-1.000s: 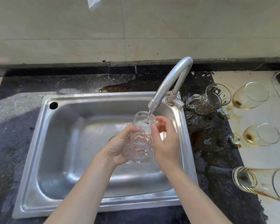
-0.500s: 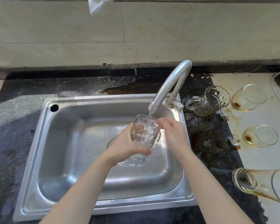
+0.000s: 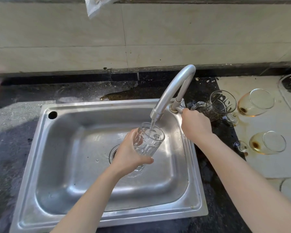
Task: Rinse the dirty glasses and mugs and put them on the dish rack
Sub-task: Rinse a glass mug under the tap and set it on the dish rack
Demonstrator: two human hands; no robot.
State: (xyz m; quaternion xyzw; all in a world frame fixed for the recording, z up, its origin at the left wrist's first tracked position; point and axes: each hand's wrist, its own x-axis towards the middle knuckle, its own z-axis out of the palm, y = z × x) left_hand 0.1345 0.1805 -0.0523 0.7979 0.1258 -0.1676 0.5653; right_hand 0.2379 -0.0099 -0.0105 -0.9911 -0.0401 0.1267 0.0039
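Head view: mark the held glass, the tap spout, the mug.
held glass [image 3: 149, 143], head view, ribbed side wall.
tap spout [image 3: 171, 89], head view, curved neck.
mug [image 3: 215, 108], head view, patterned body.

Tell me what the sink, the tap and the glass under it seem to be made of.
The sink: likely stainless steel, brushed, with soft grey reflections. The tap: metal, matte silver, dull sheen; alloy unclear. The glass: probably clear glass, see-through with moulded ribs.

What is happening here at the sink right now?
A person rinses a clear glass under the running tap, over the steel sink. The left hand holds the glass; the right hand grips the tap handle. A glass mug and stained glasses lie on the counter to the right, not yet rinsed.
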